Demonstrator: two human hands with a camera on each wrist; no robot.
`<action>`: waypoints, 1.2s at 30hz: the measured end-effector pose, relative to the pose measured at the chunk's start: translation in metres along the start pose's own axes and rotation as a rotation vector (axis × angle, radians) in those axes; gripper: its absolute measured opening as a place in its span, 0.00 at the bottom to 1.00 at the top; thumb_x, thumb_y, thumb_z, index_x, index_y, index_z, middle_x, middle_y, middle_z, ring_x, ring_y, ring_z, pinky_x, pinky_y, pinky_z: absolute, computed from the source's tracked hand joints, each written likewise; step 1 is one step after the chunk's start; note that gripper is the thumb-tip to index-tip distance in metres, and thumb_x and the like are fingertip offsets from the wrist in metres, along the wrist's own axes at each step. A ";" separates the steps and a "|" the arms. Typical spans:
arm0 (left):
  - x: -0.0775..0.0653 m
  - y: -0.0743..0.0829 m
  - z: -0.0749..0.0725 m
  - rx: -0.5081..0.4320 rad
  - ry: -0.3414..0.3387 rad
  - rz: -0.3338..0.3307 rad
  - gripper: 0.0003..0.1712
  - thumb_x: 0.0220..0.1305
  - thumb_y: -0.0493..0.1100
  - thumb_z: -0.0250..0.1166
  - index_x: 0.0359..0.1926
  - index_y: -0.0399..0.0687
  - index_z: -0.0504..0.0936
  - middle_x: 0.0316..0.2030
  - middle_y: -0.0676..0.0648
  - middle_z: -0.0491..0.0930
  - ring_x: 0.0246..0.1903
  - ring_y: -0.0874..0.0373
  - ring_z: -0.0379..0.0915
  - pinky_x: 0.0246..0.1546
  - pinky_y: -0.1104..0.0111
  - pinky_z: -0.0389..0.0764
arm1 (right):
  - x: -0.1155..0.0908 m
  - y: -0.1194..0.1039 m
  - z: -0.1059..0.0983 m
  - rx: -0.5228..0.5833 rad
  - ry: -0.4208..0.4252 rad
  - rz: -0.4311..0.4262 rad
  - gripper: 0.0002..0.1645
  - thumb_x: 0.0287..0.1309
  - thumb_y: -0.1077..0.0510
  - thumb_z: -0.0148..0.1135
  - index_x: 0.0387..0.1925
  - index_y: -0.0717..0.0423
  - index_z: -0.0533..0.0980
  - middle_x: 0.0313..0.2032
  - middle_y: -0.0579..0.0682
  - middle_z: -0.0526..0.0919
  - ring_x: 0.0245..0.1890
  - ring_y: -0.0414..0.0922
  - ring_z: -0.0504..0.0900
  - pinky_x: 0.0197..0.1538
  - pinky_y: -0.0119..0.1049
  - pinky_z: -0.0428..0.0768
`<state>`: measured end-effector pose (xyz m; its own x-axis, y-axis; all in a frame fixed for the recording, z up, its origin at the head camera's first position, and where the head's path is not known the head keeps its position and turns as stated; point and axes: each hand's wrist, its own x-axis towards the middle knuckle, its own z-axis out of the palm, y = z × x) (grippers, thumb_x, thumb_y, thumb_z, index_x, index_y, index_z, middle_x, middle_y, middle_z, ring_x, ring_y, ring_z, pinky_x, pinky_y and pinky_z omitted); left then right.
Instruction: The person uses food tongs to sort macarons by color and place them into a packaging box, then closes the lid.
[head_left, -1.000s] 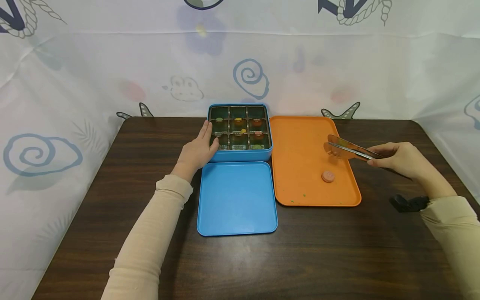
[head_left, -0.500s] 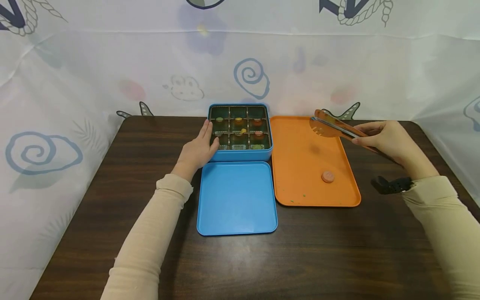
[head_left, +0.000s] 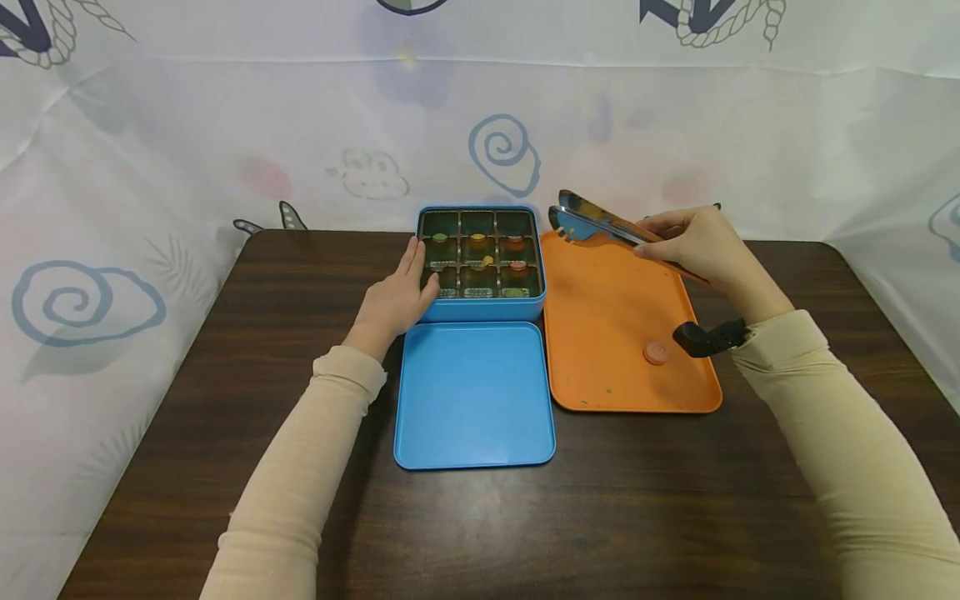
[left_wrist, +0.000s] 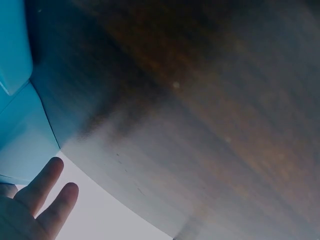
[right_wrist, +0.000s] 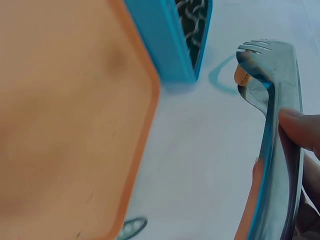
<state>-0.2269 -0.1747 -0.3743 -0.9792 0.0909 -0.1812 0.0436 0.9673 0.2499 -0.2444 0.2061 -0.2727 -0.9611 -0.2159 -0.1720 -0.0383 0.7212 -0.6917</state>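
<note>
My right hand (head_left: 701,246) grips metal serving tongs (head_left: 600,222) with fork-like tips, above the far end of the orange tray. In the right wrist view a small orange piece (right_wrist: 242,76) sits between the tong tips. My left hand (head_left: 393,302) lies with straight fingers along the left side of a blue box (head_left: 480,312). Clear dividers split that box into several compartments, and small green, yellow and reddish round pieces lie in them. The left wrist view shows some fingers (left_wrist: 45,187) close by the blue wall.
One reddish round piece (head_left: 656,352) lies on the orange tray (head_left: 600,350), right of the box. A flat blue lid or tray (head_left: 474,396) lies in front of the box. The dark wooden table (head_left: 600,508) ends at a printed white cloth (head_left: 300,108).
My right hand has carried the tongs up and to the left, from over the orange tray's right side toward the box. The left hand has stayed in place.
</note>
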 end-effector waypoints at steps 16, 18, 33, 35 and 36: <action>0.001 0.001 -0.001 0.003 -0.001 -0.027 0.41 0.72 0.61 0.31 0.74 0.48 0.27 0.75 0.49 0.26 0.11 0.55 0.59 0.14 0.67 0.61 | 0.042 -0.052 0.055 0.037 0.013 -0.101 0.25 0.56 0.56 0.65 0.56 0.55 0.77 0.54 0.59 0.79 0.51 0.53 0.78 0.50 0.44 0.77; 0.002 0.001 -0.002 0.001 -0.005 -0.031 0.41 0.72 0.62 0.31 0.74 0.49 0.27 0.75 0.49 0.26 0.11 0.55 0.59 0.14 0.66 0.61 | 0.048 -0.057 0.063 0.035 0.013 -0.108 0.25 0.55 0.57 0.65 0.56 0.55 0.77 0.55 0.59 0.79 0.52 0.53 0.77 0.51 0.45 0.77; 0.003 0.000 0.006 -0.003 0.021 -0.036 0.42 0.72 0.62 0.32 0.74 0.49 0.27 0.75 0.49 0.26 0.11 0.55 0.59 0.13 0.67 0.60 | 0.065 -0.078 0.116 0.013 0.002 -0.143 0.24 0.54 0.56 0.66 0.55 0.54 0.78 0.56 0.55 0.79 0.55 0.50 0.76 0.56 0.44 0.76; 0.002 0.000 0.007 0.001 0.025 -0.031 0.42 0.72 0.62 0.32 0.74 0.48 0.27 0.75 0.49 0.26 0.11 0.55 0.59 0.13 0.67 0.60 | 0.065 -0.079 0.120 0.023 -0.001 -0.134 0.24 0.55 0.56 0.66 0.55 0.53 0.78 0.56 0.55 0.79 0.54 0.50 0.78 0.54 0.43 0.78; 0.002 0.000 0.008 0.003 0.027 -0.029 0.42 0.72 0.62 0.32 0.74 0.48 0.27 0.75 0.49 0.25 0.11 0.55 0.59 0.13 0.67 0.60 | 0.065 -0.080 0.123 0.022 -0.001 -0.133 0.24 0.55 0.56 0.66 0.55 0.53 0.78 0.56 0.55 0.79 0.53 0.50 0.78 0.54 0.43 0.78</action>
<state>-0.2277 -0.1728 -0.3822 -0.9850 0.0566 -0.1629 0.0157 0.9700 0.2425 -0.2706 0.0536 -0.3148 -0.9477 -0.3093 -0.0783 -0.1593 0.6712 -0.7239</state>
